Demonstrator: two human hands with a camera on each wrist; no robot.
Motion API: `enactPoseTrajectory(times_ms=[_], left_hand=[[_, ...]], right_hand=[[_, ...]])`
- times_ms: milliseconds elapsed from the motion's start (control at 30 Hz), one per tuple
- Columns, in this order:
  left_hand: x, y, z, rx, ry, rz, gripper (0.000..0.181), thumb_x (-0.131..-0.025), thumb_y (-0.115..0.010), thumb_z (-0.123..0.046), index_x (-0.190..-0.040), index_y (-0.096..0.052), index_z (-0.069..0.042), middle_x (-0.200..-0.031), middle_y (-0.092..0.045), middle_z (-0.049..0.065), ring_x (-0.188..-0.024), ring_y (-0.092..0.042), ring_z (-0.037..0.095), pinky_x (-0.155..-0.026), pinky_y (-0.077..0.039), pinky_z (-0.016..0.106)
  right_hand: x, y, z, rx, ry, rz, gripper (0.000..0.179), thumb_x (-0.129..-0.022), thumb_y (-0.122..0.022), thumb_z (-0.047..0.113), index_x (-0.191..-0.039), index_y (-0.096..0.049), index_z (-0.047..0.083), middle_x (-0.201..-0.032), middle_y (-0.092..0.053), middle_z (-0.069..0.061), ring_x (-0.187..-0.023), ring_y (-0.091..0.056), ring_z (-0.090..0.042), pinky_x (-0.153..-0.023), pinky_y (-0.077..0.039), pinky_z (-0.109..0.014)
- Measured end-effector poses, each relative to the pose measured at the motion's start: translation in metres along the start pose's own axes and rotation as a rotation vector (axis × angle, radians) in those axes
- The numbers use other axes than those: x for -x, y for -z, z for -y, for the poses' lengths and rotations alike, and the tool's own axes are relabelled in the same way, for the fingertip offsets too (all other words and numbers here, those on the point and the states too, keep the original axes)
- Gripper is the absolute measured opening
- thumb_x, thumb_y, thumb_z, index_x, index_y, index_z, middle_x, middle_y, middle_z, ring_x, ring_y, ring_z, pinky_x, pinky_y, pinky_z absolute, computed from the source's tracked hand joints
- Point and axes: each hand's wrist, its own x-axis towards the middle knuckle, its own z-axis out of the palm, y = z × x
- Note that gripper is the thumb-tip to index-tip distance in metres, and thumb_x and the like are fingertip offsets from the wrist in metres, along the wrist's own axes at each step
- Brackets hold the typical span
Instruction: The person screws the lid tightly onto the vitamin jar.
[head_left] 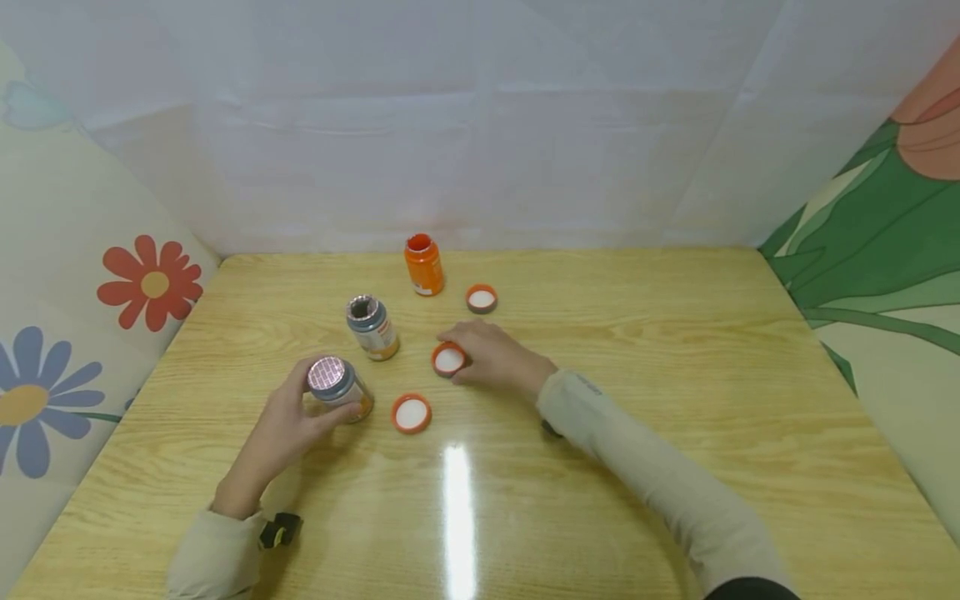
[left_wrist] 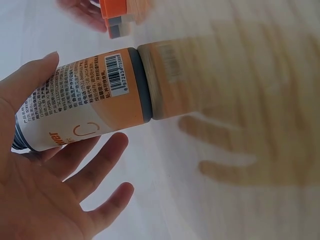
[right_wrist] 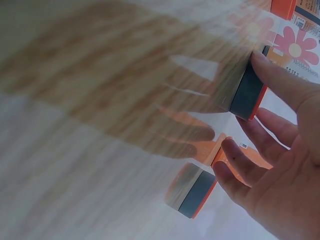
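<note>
My left hand (head_left: 281, 421) holds a grey jar (left_wrist: 90, 100) between thumb and fingers. The jar stands on the table, its mouth covered by a patterned foil seal (head_left: 327, 373). Some fingers spread free below it in the left wrist view. My right hand (head_left: 498, 358) pinches a dark cap with an orange rim (right_wrist: 248, 85) by its sides. That cap lies inside up on the table, its white liner showing. Nearest to the left hand's jar is a second such cap (head_left: 411, 425), also inside up. Behind the jar stands an open grey jar (head_left: 381, 337), its foil torn round the mouth.
An open orange jar (head_left: 426, 273) stands farther back, with a third upturned cap (head_left: 481, 299) to its right. All stand on a wood-grain table (head_left: 675, 333). A white sheet (head_left: 480, 150) hangs along the back edge, and flower-printed panels (head_left: 153, 283) flank the sides.
</note>
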Motion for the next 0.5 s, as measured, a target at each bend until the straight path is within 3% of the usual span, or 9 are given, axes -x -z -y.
enactPoseTrajectory(times_ms=[500], left_hand=[[-0.0002,0.0017,-0.0038,-0.032,0.013,0.009,0.073,-0.08,-0.083,-0.028,-0.136,-0.045,-0.001,-0.127,-0.062,0.022,-0.124,-0.056,0.04,-0.103,-0.041,0.062]], right_hand=[[0.0012,0.0007,0.0007,0.004,0.008,0.001,0.058,-0.089,-0.074,0.024,-0.141,-0.053,0.007,-0.146,-0.053,-0.01,-0.138,-0.044,-0.029,-0.12,-0.029,-0.048]])
